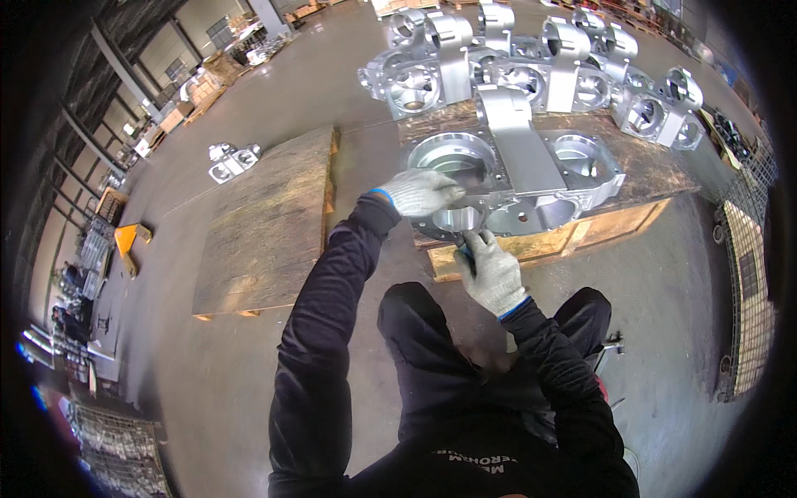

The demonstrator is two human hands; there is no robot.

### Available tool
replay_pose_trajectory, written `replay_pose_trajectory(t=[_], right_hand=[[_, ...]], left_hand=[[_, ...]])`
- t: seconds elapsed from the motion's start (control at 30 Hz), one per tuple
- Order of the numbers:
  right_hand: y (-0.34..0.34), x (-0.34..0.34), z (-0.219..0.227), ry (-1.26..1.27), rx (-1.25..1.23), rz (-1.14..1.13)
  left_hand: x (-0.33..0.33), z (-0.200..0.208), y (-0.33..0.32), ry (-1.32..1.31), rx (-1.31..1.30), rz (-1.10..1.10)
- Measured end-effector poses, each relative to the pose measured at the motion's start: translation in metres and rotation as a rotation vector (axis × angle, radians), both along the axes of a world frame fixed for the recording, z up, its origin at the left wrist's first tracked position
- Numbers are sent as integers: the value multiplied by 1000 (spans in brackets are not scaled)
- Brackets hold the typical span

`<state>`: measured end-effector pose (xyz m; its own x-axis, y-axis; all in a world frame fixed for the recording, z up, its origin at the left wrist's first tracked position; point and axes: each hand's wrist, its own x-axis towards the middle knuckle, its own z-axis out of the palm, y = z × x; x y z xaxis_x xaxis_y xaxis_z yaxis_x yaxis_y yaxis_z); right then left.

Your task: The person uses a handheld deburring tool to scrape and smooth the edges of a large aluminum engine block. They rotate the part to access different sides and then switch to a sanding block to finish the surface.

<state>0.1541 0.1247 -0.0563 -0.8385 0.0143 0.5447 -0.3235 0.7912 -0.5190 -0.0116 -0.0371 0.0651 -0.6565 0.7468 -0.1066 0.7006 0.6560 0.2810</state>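
A large silver machined metal casting (531,162) with round bores and an upright ring-ended arm lies at the near edge of a wooden crate top. My left hand (419,192), in a light grey knit glove with a blue cuff, grips the casting's near-left rim beside the big bore, fingers together. At the casting's front face, below a smaller opening, my gloved right hand (491,272) is closed in a pinch. Something small and dark shows between its thumb and fingers, too hidden to name.
Several similar castings (415,87) stand behind on the crate (647,178). A low wooden platform (270,224) lies to the left, with another casting (232,162) on the floor beyond it. At far left is a yellow pallet jack (129,245); a wire mesh cage (743,290) stands right.
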Motion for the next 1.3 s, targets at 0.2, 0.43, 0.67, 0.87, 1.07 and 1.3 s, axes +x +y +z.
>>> replay_pose_trajectory(t=[0.2,0.43,0.67,0.87,1.07,1.3], right_hand=[[-25,-37,21,39,350,47],[-56,-60,42,14,299,30],[-13,-24,29,-273,188,97],[74,3,6,-333,37,-167],[95,11,-1,-333,-65,-158],[75,3,3,10,-69,-32]], left_hand=[[-17,-12,-5,-127,67,-29],[-26,-14,-15,-183,92,-78],[-13,-6,-8,-204,96,51],[-20,-19,-4,11,333,207],[-68,-79,-6,251,244,668],[-76,-107,-32,462,-68,155]])
